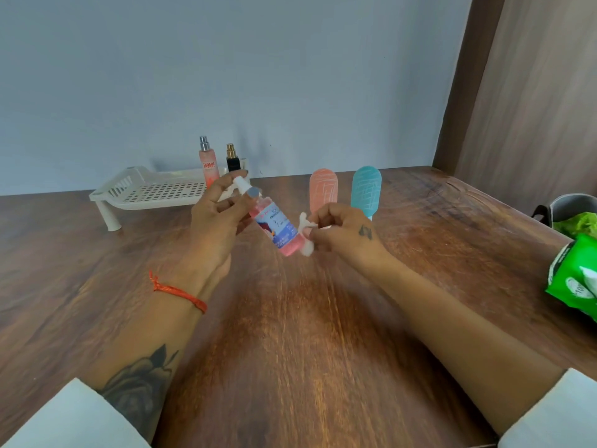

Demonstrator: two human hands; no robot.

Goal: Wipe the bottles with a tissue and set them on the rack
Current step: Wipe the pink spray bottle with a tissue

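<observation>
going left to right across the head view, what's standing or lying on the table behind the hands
white rack → pink spray bottle → black bottle → coral oval bottle → teal oval bottle → grey bin → green tissue pack

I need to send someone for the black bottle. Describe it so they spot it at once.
Start at the white slotted rack against the blue wall. At its right end two bottles stand upright: the black bottle is the shorter, right-hand one with a gold sprayer, beside the taller pink bottle with a silver sprayer.

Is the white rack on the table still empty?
No, two bottles, a pink spray bottle and a black bottle, already stand at the white rack's right end.
</observation>
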